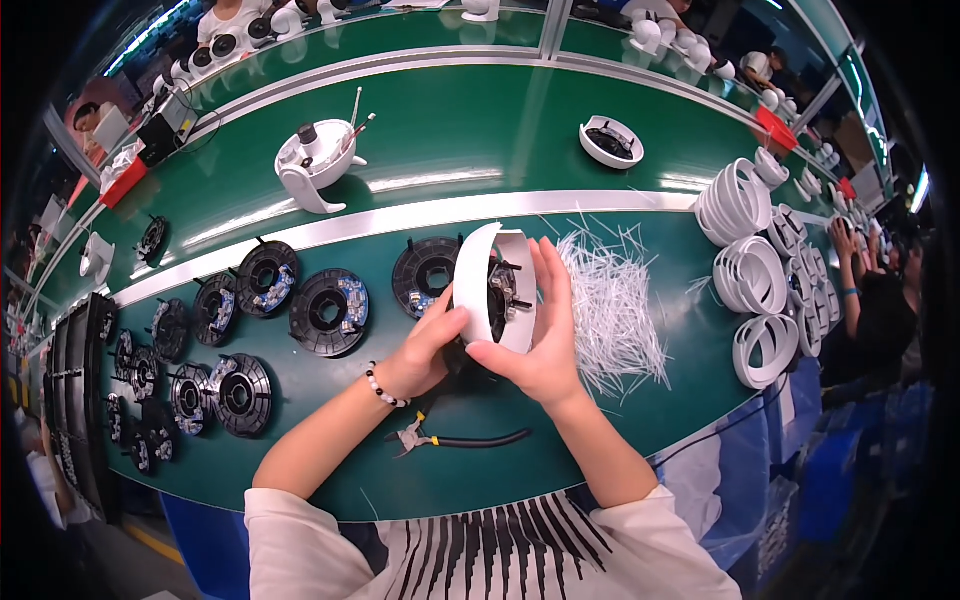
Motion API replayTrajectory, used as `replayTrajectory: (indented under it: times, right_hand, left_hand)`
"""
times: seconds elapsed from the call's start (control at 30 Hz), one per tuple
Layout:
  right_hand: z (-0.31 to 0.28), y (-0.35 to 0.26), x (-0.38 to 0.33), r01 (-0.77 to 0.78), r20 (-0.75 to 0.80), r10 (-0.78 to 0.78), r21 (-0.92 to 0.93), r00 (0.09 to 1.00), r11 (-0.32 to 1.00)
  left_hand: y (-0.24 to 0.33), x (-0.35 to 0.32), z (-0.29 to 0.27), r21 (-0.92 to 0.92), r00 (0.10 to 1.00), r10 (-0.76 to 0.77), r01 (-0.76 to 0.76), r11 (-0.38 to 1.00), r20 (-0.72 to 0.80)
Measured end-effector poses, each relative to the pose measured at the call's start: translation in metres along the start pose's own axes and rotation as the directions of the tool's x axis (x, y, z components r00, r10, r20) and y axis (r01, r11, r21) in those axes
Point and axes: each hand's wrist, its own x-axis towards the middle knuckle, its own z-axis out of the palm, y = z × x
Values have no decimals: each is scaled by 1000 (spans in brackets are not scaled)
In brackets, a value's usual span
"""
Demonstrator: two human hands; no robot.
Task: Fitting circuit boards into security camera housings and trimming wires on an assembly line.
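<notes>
Both hands grip a white round plastic housing [475,285] in front of me, held on its edge above the green bench. Inside its rim sits a black part [497,300] with short pegs. My left hand [425,352] closes on the lower left side, thumb against the white shell. Around the right side wraps my right hand [545,350], with its thumb along the bottom rim. Diagonal cutters [415,438] with dark handles and yellow bands lie below the hands. Behind the left hand is a black round disc [415,275] with a circuit board.
Several more black discs [330,312] with boards spread to the left, beside a black rack [75,390]. A heap of thin white strips [615,310] lies right of my hands, then stacked white rings [735,205]. Beyond the rail, a conveyor carries white housings [612,142]. Other people work nearby.
</notes>
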Motion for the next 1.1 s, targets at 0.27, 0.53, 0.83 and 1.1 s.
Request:
replayTrajectory:
  times: [0.27,0.53,0.83,1.1]
  right_hand:
    - [2,-7,-2,-57,132,93,-255,987,965]
    - [11,-15,-3,237,195,-145,-628,970,741]
    - [11,-14,1,205,218,-71,-684,973,700]
    - [6,-14,4,291,333,-79,-656,940,696]
  left_hand:
    - [3,4,-6,-64,972,133,-148,987,-193]
    - [10,6,-1,-215,986,62,-95,972,-154]
    - [17,3,-10,-79,994,-4,-4,997,-110]
    - [20,1,-17,-9,990,-68,68,998,-126]
